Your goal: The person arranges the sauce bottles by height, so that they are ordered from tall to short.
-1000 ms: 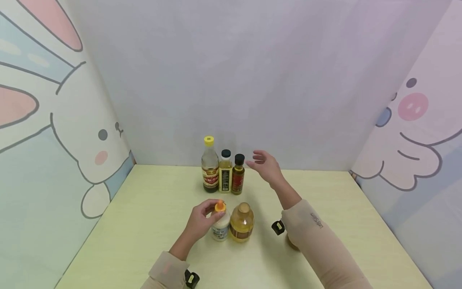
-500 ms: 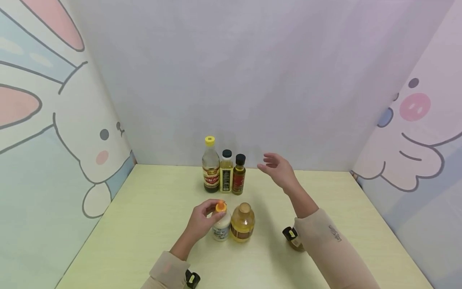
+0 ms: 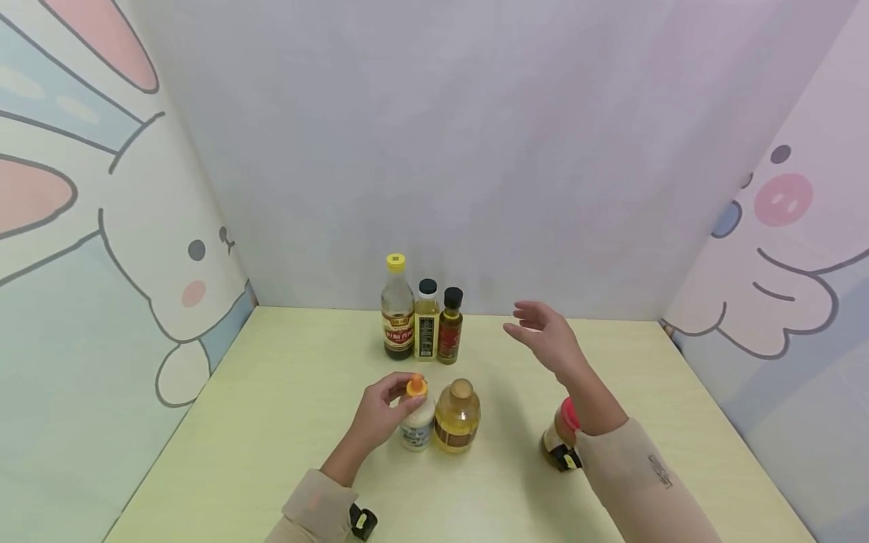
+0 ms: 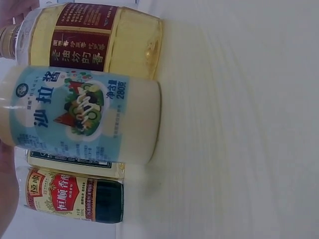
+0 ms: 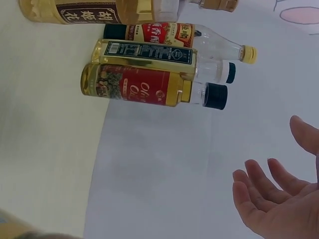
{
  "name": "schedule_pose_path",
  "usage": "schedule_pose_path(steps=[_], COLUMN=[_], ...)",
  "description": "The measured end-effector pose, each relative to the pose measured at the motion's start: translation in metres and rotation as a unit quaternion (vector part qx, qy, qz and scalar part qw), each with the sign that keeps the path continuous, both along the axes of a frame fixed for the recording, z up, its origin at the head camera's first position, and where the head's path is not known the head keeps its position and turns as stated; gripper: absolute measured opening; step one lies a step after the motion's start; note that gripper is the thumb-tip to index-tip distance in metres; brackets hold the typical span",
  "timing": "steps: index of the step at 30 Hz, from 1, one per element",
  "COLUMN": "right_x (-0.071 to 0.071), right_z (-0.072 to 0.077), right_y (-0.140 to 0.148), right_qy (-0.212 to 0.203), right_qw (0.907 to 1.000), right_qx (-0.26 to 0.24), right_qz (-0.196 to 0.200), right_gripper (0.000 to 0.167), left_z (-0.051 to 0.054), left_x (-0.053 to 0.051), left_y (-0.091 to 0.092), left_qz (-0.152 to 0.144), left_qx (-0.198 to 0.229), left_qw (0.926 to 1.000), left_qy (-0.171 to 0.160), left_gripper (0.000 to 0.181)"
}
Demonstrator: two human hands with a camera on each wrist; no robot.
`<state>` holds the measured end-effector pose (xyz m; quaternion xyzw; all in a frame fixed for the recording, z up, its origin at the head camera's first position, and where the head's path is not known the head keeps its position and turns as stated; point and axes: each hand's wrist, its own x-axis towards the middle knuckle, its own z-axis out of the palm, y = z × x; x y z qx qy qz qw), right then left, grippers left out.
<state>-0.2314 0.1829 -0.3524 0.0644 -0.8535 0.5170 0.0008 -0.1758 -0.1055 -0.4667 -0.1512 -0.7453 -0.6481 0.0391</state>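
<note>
In the head view my left hand (image 3: pixel 382 411) holds the orange-tipped top of a white salad sauce bottle (image 3: pixel 416 431), which stands upright. Its blue label (image 4: pixel 75 112) faces the left wrist camera. Right beside it stands a round bottle of yellow oil (image 3: pixel 457 422). My right hand (image 3: pixel 548 341) hovers over the table's right part, fingers loosely bent, holding nothing. Below that hand, partly hidden by the sleeve and wrist camera, is a red-capped jar (image 3: pixel 560 436). The right wrist view shows the hand (image 5: pixel 279 199) apart from every bottle.
At the back stand a yellow-capped dark vinegar bottle (image 3: pixel 397 317), a black-capped clear oil bottle (image 3: pixel 426 324) and an olive oil bottle (image 3: pixel 449 332), side by side. Behind the table (image 3: pixel 299 354) hangs a pale backdrop (image 3: pixel 434 151), with cartoon-printed walls at both sides.
My right hand has moved right and a little nearer, away from the back bottles, and more of the red-capped jar shows. My left hand stays on the sauce bottle's top.
</note>
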Motion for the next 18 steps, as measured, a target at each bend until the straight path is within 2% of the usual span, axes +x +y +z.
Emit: schedule_pose_path(steps=[11,18], right_x=[0.015,0.027], right_z=[-0.003,-0.005], right_y=[0.02,0.035], right_qy=[0.002,0.011], right_qw=[0.9997,0.999], right_qx=[0.022,0.043], right_qz=[-0.002,0.002], right_gripper=[0.056,0.055], left_z=[0.002,0.003], left_x=[-0.001,0.0], left_y=[-0.001,0.0], left_qz=[-0.006,-0.004], left_qx=[0.004,0.002], left_qw=[0.9999,1.0], left_qy=[0.011,0.005], left_gripper=[0.031,0.031])
